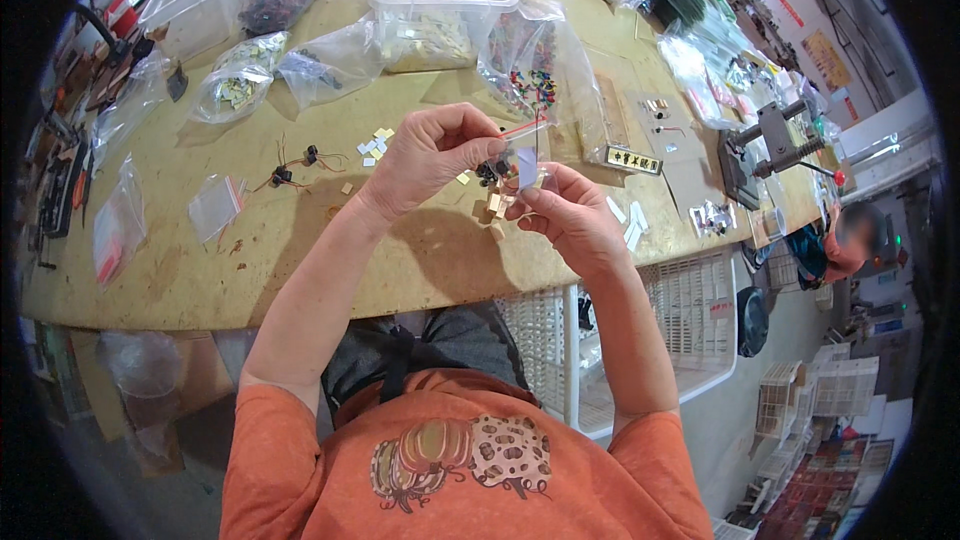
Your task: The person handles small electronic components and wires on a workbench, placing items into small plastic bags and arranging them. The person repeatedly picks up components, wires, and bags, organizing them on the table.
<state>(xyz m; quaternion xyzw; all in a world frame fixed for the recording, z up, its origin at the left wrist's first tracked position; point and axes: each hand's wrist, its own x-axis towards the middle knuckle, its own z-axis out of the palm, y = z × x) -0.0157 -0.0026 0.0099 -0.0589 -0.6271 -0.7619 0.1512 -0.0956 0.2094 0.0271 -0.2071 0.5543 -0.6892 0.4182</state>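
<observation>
Above the near part of the table, both my hands are closed on a small clear zip bag (521, 128) with a red strip along its mouth. My left hand (440, 155) pinches the bag's upper left edge. Lower down, my right hand (572, 212) grips its right side with thumb and fingers, by a small white card (527, 168) that seems to be in the bag. Black parts (490, 171) and small tan blocks (496, 204) show between the hands; I cannot tell which are inside the bag. Small white and yellow pieces (376, 146) lie beyond my left wrist.
A clear plastic bin (440, 3) with yellowish pieces stands at the back. A bag of colourful small parts (533, 85) lies beside it. Black motors with wires (283, 176) and an empty zip bag (216, 208) lie left. A hand press (770, 155) stands right; a white basket (690, 340) sits below.
</observation>
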